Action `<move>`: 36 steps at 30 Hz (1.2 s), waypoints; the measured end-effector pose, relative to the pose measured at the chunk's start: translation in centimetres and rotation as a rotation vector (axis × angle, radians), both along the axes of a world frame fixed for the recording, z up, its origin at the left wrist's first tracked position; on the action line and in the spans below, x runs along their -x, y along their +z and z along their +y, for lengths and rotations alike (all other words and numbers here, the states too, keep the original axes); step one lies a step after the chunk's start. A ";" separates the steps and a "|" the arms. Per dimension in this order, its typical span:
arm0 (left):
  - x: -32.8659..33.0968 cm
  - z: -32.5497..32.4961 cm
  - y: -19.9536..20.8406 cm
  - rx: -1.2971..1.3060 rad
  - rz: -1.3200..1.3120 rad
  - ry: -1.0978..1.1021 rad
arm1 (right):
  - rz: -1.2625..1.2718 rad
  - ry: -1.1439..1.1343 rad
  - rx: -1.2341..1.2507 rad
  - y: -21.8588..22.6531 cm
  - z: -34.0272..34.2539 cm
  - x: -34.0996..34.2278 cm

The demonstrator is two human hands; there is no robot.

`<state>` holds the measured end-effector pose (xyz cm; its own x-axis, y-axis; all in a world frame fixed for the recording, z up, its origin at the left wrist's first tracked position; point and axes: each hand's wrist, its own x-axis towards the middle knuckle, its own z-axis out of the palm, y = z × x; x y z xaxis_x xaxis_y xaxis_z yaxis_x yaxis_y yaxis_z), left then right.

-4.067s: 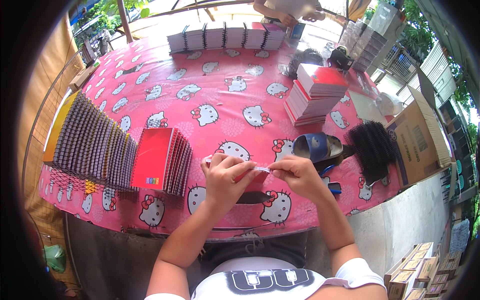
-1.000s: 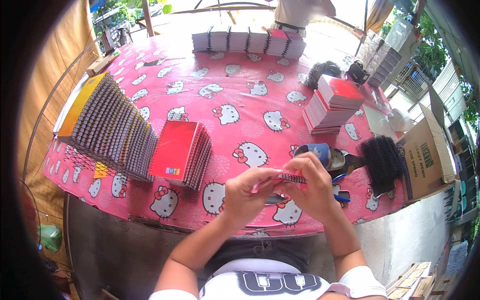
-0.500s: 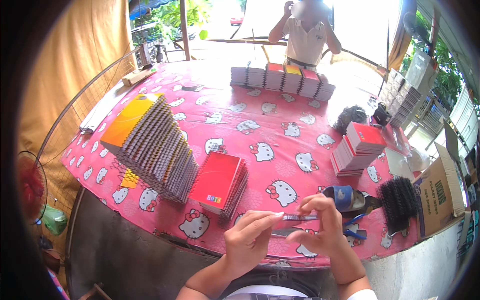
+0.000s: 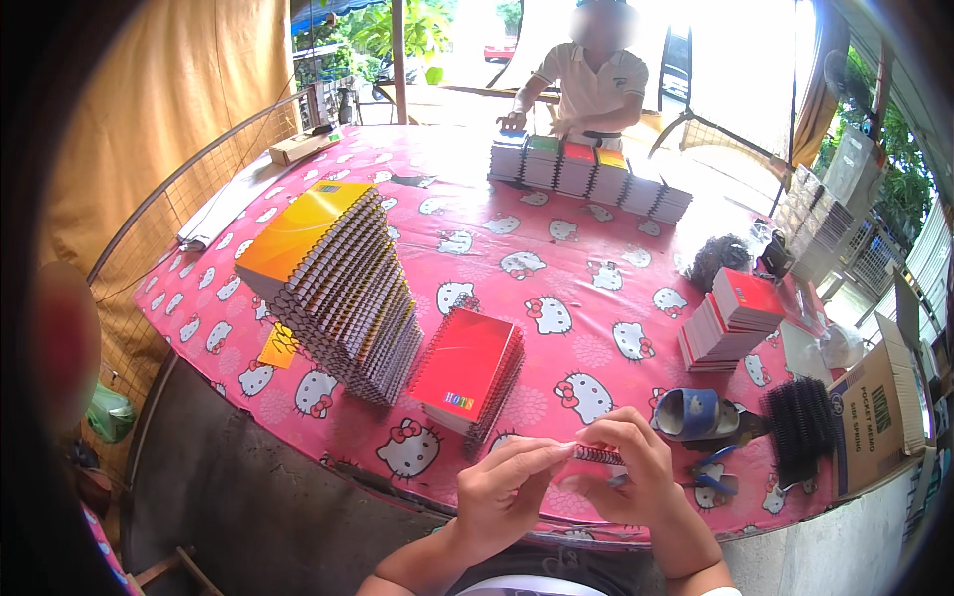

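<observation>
A dark spiral coil [image 4: 600, 456] spans the gap between my hands above the table's front edge; whether pages are attached to it I cannot tell. My left hand [image 4: 507, 489] pinches its left end between thumb and fingertips. Curled over its right end are the fingers of my right hand [image 4: 631, 465], the thumb lower and apart. Just beyond my left hand lies a short stack of red spiral notebooks [image 4: 467, 363]. To its left leans a tall stack of spiral notebooks with a yellow cover on top [image 4: 308, 233].
Right of my hands are a blue sandal-like item [image 4: 686, 412], blue-handled pliers [image 4: 714, 472], a pile of black coils [image 4: 800, 427] and a cardboard box [image 4: 874, 412]. Red-topped booklets [image 4: 730, 318] stand behind them. Across the table, a person [image 4: 591, 89] touches a row of notebooks [image 4: 571, 169].
The view has shifted slightly left, so the table's things sit further right. My right fingers have curled closer round the coil. The person opposite has lowered their hands onto the notebook row.
</observation>
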<state>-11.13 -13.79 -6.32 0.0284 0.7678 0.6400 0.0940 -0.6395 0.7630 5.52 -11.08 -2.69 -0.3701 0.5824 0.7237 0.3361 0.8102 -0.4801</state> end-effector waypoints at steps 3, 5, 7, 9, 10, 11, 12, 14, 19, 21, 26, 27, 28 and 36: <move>0.0 -0.1 -0.1 -0.003 -0.039 -0.031 | 0.054 0.016 0.025 -0.8 -0.3 0.4; 0.0 -0.1 0.0 -0.064 -0.023 0.006 | 0.107 0.002 0.031 -0.7 -0.6 0.6; 0.0 -0.2 -0.1 -0.097 -0.018 0.028 | 0.074 -0.030 -0.031 -0.3 -0.5 0.6; -0.1 -0.3 -0.5 -0.089 -0.024 0.031 | 0.060 -0.025 0.035 0.1 -0.6 0.5; -0.1 -0.4 -0.4 -0.080 -0.052 0.030 | 0.064 0.000 0.126 0.5 -0.8 0.3; -0.1 -0.6 -0.3 -0.059 -0.082 0.031 | 0.068 0.027 0.228 0.7 -1.2 0.1; -0.1 -0.9 -0.2 -0.038 -0.111 0.034 | 0.074 0.042 0.227 0.8 -1.3 0.1; 0.0 -0.9 -0.8 0.007 -0.190 -0.023 | 0.086 0.070 0.224 1.1 -1.3 0.3; 0.2 -0.6 -1.4 0.057 -0.311 -0.049 | -0.020 0.024 0.019 0.8 -1.0 1.3; 0.7 -0.6 -1.3 0.056 -0.311 -0.033 | -0.074 0.053 0.006 0.8 -0.8 1.5; 5.4 0.6 -1.4 -0.046 -0.243 0.379 | -0.146 0.178 -0.029 2.7 4.0 2.4; 6.1 1.6 -2.4 -0.027 -0.319 0.435 | 0.087 0.167 0.111 0.5 6.8 1.7; 6.9 2.4 -3.5 0.001 -0.385 0.514 | 0.705 0.304 0.534 2.0 7.0 4.4; 6.4 7.8 -6.2 0.378 -0.544 0.506 | 0.266 -0.104 0.186 -9.2 14.1 9.1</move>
